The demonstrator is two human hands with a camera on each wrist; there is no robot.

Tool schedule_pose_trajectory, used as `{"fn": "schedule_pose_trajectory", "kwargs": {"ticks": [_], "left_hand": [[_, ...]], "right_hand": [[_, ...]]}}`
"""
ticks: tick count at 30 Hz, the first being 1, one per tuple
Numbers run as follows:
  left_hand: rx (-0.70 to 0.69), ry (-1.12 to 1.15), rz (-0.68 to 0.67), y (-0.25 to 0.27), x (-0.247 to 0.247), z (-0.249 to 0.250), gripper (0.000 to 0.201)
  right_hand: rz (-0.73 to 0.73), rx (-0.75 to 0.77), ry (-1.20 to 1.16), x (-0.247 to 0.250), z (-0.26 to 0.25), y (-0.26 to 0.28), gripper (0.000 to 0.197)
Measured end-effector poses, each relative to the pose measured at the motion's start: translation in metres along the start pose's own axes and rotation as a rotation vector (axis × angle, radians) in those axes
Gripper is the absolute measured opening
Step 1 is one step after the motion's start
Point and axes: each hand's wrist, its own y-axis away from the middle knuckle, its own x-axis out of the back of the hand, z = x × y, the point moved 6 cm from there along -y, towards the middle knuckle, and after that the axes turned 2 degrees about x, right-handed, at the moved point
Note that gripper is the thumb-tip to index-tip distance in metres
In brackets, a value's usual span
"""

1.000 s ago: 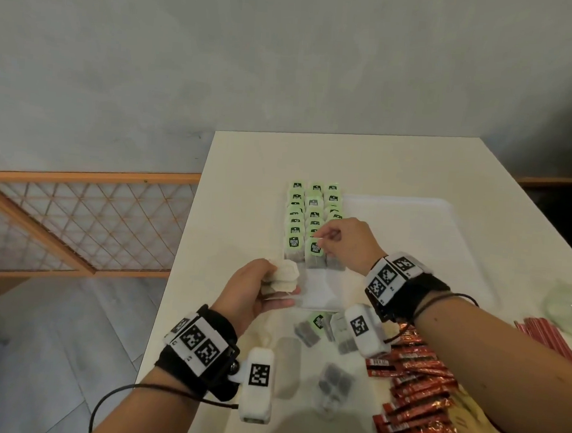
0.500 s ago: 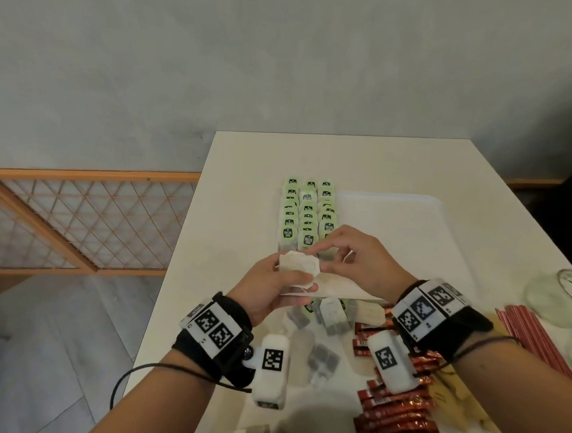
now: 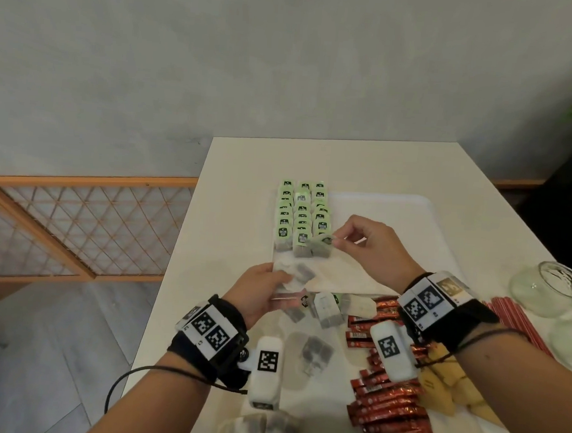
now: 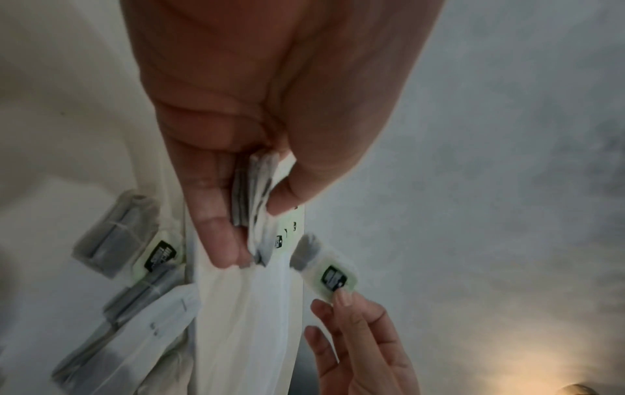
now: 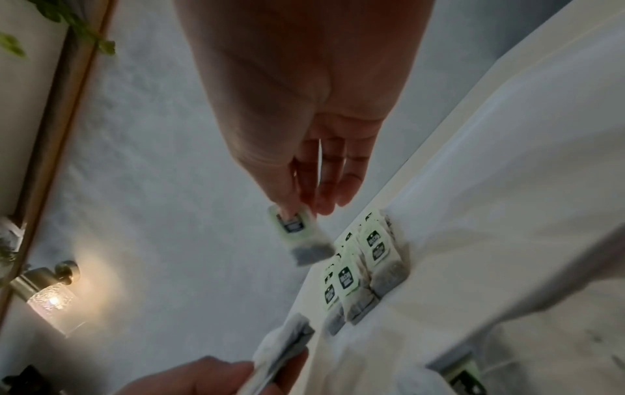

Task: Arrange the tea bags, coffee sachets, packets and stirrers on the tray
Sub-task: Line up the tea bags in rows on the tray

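Observation:
Three rows of green-tagged tea bags [image 3: 301, 214] stand at the left end of the white tray [image 3: 394, 223]. My right hand [image 3: 338, 241] pinches one tea bag [image 3: 323, 247] [image 5: 297, 235] by its green tag, just above the near end of the right row. My left hand [image 3: 275, 287] grips a small stack of tea bags [image 3: 296, 275] [image 4: 250, 187] between thumb and fingers at the tray's near left corner. Loose tea bags [image 3: 327, 307] lie on the table below the tray.
Red coffee sachets [image 3: 389, 413] lie in a pile at the near right, with yellow packets [image 3: 448, 383] beside them. Red stirrers [image 3: 519, 321] and a glass jar [image 3: 551, 286] are at the right edge. The table's left edge drops to the floor by a wooden lattice rail [image 3: 76, 230].
My right hand took one tea bag from the stack in my left hand and carried it up to the near end of the right row. My left hand lowered slightly.

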Motion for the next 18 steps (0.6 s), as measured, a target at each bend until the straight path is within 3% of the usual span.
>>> {"fn": "schedule_pose_trajectory", "kwargs": {"ticks": [5, 11, 18], "left_hand": [[-0.108, 0.02, 0.129, -0.008, 0.02, 0.011, 0.018], [-0.21, 0.049, 0.279, -0.016, 0.044, 0.023, 0.017], [-0.213, 0.065, 0.401, -0.029, 0.069, 0.03, 0.016]], "right_hand": [[-0.037, -0.064, 0.086, -0.006, 0.015, -0.014, 0.015], [-0.353, -0.108, 0.093, -0.058, 0.011, -0.027, 0.008], [-0.227, -0.156, 0.007, -0.087, 0.012, -0.055, 0.007]]}}
